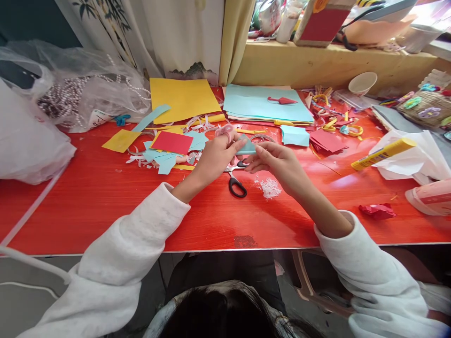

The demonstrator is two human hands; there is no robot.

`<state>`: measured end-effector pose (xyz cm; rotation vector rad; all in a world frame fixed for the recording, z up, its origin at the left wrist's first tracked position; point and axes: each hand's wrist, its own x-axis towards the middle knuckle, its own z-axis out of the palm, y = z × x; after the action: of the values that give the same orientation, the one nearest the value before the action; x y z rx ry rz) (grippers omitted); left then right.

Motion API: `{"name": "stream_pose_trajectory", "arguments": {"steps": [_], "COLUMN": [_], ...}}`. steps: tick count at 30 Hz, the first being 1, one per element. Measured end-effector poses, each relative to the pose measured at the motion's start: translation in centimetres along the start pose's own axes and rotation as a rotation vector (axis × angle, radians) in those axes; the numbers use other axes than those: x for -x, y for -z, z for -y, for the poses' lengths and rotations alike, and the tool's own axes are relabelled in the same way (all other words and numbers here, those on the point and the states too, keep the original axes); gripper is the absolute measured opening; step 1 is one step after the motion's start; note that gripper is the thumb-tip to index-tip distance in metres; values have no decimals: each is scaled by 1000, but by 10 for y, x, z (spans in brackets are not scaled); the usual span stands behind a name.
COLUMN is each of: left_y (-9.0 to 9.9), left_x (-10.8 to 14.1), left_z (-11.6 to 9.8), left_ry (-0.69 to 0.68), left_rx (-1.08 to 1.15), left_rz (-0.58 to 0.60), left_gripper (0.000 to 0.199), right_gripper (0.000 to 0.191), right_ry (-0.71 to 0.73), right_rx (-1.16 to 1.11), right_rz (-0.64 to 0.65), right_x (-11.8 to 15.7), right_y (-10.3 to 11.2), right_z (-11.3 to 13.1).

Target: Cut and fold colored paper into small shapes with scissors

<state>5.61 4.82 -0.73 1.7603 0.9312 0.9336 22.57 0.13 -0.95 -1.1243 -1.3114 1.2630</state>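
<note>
My left hand point(220, 152) pinches a small folded piece of light blue paper point(246, 148) from its left side. The fingertips of my right hand point(276, 162) hold the paper's right end. A pink loop point(225, 130) shows at the fingers of my left hand; whether that hand grips it I cannot tell. Just under the paper lies a pair of black-handled scissors point(237, 188), partly hidden by my hands. Beside the scissors is a small heap of white shreds point(270, 188). A red card point(171, 142) rests on blue and yellow scraps left of my hands.
Yellow sheets point(183, 98) and a stack of blue sheets point(262, 103) lie at the back of the red table point(207, 225). To the right are red squares point(327, 141), a glue stick point(384, 154) and a paper cup point(362, 83). Plastic bags point(31, 131) crowd the left.
</note>
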Motion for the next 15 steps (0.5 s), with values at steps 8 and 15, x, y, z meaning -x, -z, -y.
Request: {"name": "stream_pose_trajectory", "arguments": {"steps": [8,15], "left_y": [0,1], "left_x": [-3,1], "left_z": [2,-5], "left_ry": [-4,162], "left_rx": [-3,-146], "left_rz": [26,117], "left_gripper": [14,13], "right_gripper": [17,11], "right_ry": [-18,57], "right_rx": [-27,19], "right_rz": [11,-28], "right_x": [1,0], "right_y": [1,0], "right_z": [1,0]}}
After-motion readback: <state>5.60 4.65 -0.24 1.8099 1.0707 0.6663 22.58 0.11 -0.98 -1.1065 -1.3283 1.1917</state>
